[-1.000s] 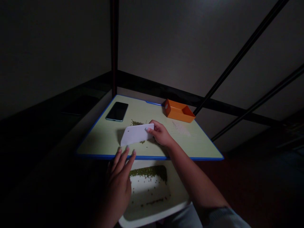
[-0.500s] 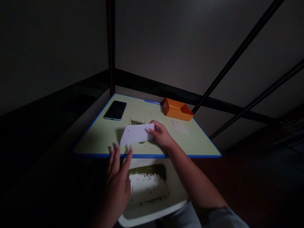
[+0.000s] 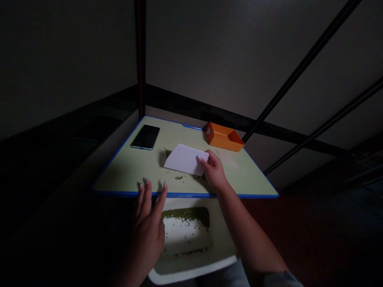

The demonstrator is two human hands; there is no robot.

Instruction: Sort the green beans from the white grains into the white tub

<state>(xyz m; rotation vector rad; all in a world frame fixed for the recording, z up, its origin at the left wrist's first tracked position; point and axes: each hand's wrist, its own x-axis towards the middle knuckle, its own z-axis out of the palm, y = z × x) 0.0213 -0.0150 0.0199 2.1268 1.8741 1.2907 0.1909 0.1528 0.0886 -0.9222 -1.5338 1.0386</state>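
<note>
white scraper is in r hand, pinched at its right end, thumb on the near face, other fingers mostly hidden behind; grip narrow, shut round it. scraper's tilted, w/ a small hole nr its far left corner, over the mid of the table; can't tell if its lower edge touches the top.

l hand has fingers spread wide, palm down, tips at the near edge of the table, left of mid; can't tell if they touch it. its thumb side overlaps the left part of the tub.

green beans lie in a little patch just near of the scraper, w/ more beans poking out at its far left. white tub sits below the near edge, beans heaped along its far side, a few strewn on the floor of it.

phone, dark screen up, far left on table. orange box far right, w/ pale grains spread just near of it. table's pale green, blue rim. grey sleeve on r arm.
</note>
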